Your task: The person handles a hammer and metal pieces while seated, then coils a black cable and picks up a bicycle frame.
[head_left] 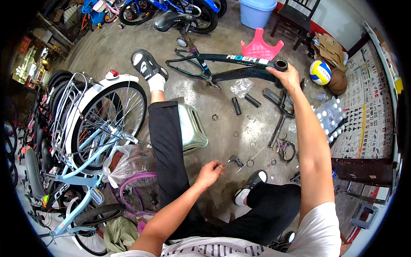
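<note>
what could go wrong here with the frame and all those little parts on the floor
The right hand alone steadies the bike frame by its head tube; the frame could tip or swing if that grip slips. Small rings and washers lie loose on the floor by the right shoe, so they could be kicked away or lost. The left hand pinches something tiny; dropped, it might roll out of sight.

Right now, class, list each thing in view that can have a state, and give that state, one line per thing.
Right hand: gripping the head tube of the frame.
Left hand: fingers curled, apart from the frame; whether it holds a small part cannot be told.
Frame: bare, lying on its side on the floor.
Blue bin: upright, lid on.
Metal can: lying on its side.
</note>
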{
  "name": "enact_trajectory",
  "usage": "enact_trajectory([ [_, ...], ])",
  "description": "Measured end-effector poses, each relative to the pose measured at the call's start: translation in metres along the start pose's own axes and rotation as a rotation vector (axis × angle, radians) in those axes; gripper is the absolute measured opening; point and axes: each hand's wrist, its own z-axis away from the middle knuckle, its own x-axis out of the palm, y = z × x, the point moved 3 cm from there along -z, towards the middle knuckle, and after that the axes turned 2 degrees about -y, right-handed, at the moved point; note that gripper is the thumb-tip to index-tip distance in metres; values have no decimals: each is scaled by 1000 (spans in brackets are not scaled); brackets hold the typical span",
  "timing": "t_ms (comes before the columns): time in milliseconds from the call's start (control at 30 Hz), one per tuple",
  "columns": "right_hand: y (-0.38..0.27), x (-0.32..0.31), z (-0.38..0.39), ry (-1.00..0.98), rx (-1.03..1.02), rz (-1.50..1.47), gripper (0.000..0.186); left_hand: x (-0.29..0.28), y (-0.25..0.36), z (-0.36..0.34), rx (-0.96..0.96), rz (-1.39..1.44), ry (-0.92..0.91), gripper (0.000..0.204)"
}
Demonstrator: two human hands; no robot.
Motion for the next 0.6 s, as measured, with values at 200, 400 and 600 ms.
enact_trajectory([
  [200,12,-44,98,62,-24,134,49,23,-16,5,-12,-114,-4,32],
  [400,38,-99,204,96,56,49,40,43,-21,0,38,-124,-44,32],
  [600,44,-124,242,125,85,99,41,31,19,-50,134,-326,-37,46],
])
